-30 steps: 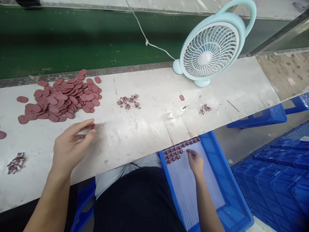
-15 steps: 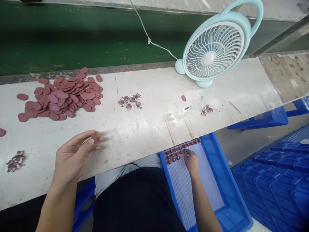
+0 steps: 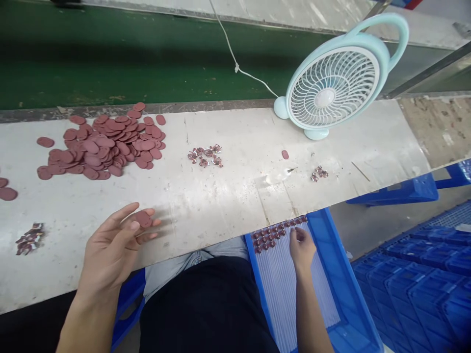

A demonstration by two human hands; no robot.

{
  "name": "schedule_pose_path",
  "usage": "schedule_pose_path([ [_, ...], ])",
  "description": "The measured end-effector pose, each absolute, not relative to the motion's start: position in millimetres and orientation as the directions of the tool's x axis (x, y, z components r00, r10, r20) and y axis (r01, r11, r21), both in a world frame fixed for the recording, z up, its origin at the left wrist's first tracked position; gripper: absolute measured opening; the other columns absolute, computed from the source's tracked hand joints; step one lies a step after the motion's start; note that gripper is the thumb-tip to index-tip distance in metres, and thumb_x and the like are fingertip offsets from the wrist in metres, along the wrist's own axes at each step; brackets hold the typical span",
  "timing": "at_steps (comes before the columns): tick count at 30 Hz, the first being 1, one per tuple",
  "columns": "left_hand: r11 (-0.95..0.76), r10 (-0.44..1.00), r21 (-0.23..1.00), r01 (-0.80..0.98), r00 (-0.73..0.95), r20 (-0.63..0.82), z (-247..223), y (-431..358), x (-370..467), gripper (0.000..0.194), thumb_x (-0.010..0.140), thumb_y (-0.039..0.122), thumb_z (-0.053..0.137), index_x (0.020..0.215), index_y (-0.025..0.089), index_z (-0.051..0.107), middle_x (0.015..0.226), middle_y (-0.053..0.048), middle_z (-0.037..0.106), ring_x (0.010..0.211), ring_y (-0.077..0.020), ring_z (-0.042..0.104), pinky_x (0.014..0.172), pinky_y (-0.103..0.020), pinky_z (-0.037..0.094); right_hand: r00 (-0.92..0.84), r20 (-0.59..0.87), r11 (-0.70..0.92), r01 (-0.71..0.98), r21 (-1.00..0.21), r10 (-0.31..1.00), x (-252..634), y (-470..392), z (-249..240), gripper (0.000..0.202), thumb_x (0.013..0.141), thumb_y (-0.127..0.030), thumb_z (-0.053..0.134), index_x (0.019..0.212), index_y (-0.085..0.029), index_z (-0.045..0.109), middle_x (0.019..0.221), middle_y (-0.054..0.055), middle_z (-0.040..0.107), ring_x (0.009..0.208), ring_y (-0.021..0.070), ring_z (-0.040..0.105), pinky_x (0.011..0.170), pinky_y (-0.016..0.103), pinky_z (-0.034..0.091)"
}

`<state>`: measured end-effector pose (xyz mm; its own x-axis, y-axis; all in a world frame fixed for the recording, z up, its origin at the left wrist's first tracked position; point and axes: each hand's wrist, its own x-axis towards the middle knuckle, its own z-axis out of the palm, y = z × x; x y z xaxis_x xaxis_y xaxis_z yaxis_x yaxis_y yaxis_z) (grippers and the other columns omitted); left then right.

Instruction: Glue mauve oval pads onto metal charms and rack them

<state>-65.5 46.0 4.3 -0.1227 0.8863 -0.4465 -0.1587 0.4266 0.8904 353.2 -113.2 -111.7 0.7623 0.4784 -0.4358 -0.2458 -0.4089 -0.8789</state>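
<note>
My left hand [image 3: 114, 240] is over the near side of the white table. Its thumb and fingers pinch a flat, reddish-brown oval disc with small holes [image 3: 143, 218]. My right hand [image 3: 302, 247] hovers over a blue crate [image 3: 333, 255] below the table edge. Its fingers are loosely curled and a little apart, with nothing visible in them. Beside its fingertips, rows of small shiny brown pieces [image 3: 268, 235] sit at the far end of the white ribbed sheet [image 3: 281, 284] in the crate. A large pile of similar oval discs [image 3: 106, 147] lies beyond my left hand.
Small clusters of shiny brown pieces lie at the table's left [image 3: 30, 239], middle [image 3: 206, 156] and right [image 3: 319, 173]. A clear bottle with a dark, thin tip [image 3: 279, 175] lies near a single disc [image 3: 285, 154]. A pale blue fan [image 3: 326, 98] stands behind. Blue crates [image 3: 415, 289] are at right.
My right hand has drawn back to the right from the end of a row of pieces. The disc in my left hand now shows more of its flat face. The view has shifted slightly.
</note>
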Motion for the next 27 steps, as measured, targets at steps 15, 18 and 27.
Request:
schedule_pose_path([
  [15, 0.616, 0.786, 0.510, -0.600, 0.425, -0.449, 8.0, 3.3, -8.3, 0.016, 0.084, 0.023, 0.072, 0.100, 0.028, 0.074, 0.110, -0.007, 0.075, 0.097, -0.0227, 0.074, 0.069, -0.021, 0.059, -0.113, -0.240, -0.143, -0.983, -0.111, 0.964, 293.7, 75.3, -21.8, 0.033, 0.096, -0.042, 0.048, 0.111, -0.013, 0.057, 0.069, -0.006, 0.052, 0.049, 0.0044, 0.048, 0.036, 0.010, 0.043],
  [18, 0.616, 0.786, 0.496, -0.612, 0.440, -0.435, 8.9, 1.9, -8.2, 0.022, 0.086, 0.022, 0.070, 0.108, 0.027, 0.073, 0.114, -0.007, 0.074, 0.100, -0.0230, 0.073, 0.069, -0.021, 0.060, -0.114, -0.249, -0.157, -0.974, -0.162, 0.962, 275.5, 67.6, -0.5, 0.034, 0.093, -0.046, 0.052, 0.106, -0.016, 0.060, 0.064, -0.006, 0.051, 0.044, 0.0055, 0.045, 0.034, 0.014, 0.041],
  [27, 0.621, 0.783, 0.499, -0.604, 0.446, -0.434, 7.6, 3.7, 1.2, 0.020, 0.090, 0.029, 0.066, 0.108, 0.021, 0.071, 0.095, -0.009, 0.075, 0.088, -0.0198, 0.074, 0.062, -0.019, 0.058, 0.133, -0.264, -0.172, -0.475, -0.863, 0.955, 186.1, -1.9, 48.4, 0.033, 0.081, -0.053, 0.066, 0.098, -0.024, 0.063, 0.058, -0.005, 0.055, 0.036, 0.0071, 0.041, 0.031, 0.017, 0.034],
])
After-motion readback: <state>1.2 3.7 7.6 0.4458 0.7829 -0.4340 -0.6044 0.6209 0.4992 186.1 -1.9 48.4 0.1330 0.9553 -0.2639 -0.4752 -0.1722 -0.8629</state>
